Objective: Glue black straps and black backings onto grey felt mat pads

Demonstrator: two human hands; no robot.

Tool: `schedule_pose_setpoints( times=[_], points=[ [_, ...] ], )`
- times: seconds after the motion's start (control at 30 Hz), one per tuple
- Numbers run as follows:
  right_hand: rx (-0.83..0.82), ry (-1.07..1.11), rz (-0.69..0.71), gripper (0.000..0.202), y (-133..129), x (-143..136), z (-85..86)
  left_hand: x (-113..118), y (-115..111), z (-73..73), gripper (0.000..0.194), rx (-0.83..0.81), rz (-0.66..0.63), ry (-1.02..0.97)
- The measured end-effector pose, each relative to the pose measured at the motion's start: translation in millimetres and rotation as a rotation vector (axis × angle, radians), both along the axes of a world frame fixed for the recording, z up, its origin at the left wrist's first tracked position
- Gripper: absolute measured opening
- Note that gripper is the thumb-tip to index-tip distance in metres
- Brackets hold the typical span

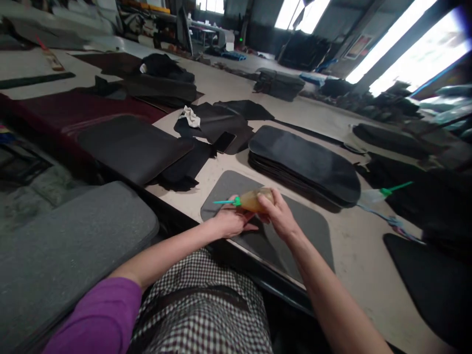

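Note:
In my right hand [275, 211] is a squeeze bottle [254, 200] of amber liquid, held on its side. Its green collar and thin blue-green nozzle point left. My left hand [232, 221] lies just below and behind the bottle, over a grey flat panel [309, 221] with rounded corners, its fingers apart. The panel rests at the table's near edge, and a darker patch shows on it below my hands. Whether my left fingertips touch the bottle is hard to tell.
Behind the panel sits a stack of dark rounded pieces [302, 160]. A second bottle [372, 195] with a green nozzle lies to its right. A phone [224, 142], crumpled white cloth [191, 117] and dark sheets [132, 145] are further left. Grey panels [73, 246] are stacked at the near left.

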State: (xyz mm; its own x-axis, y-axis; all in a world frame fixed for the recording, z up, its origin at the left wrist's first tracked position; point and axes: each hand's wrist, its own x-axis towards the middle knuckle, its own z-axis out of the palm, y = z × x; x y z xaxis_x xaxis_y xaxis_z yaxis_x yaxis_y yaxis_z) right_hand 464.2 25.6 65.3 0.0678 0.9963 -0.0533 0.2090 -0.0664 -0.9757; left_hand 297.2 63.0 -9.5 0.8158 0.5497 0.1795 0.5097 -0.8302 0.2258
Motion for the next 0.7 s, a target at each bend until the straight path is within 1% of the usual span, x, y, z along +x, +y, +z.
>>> schedule_pose_setpoints(
  times=[0.1, 0.17, 0.23, 0.3, 0.4, 0.53, 0.6, 0.7],
  points=[
    [0.087, -0.020, 0.056, 0.061, 6.3, -8.2, 6.2, -1.1, 3.8, -2.9, 0.073, -0.108, 0.033, 0.036],
    [0.112, -0.019, 0.099, 0.066, 10.6, -12.1, 5.1, -1.0, 4.0, -3.4, 0.082, -0.185, 0.057, 0.059],
    [0.119, -0.035, 0.136, 0.067, 14.3, -14.3, 1.4, -0.5, 3.1, -3.1, 0.090, -0.234, 0.074, 0.075],
    [0.141, -0.083, 0.146, 0.065, 16.8, -15.0, -3.1, -0.2, 1.9, -2.2, 0.094, -0.254, 0.083, 0.079],
    [0.181, -0.190, 0.143, 0.062, 17.7, -14.9, -8.1, -0.4, 0.3, -0.3, 0.093, -0.244, 0.083, 0.061],
    [0.192, -0.278, 0.168, 0.059, 15.9, -16.9, -9.7, -0.5, -0.5, 0.0, 0.095, -0.240, 0.117, 0.040],
    [0.197, -0.279, 0.145, 0.059, 17.0, -17.7, -10.3, -0.5, 0.1, -0.9, 0.094, -0.247, 0.113, 0.051],
    [0.234, -0.261, 0.014, 0.060, 26.4, -15.1, -13.8, -2.1, 1.4, -0.5, 0.090, -0.200, 0.073, 0.034]
  ],
)
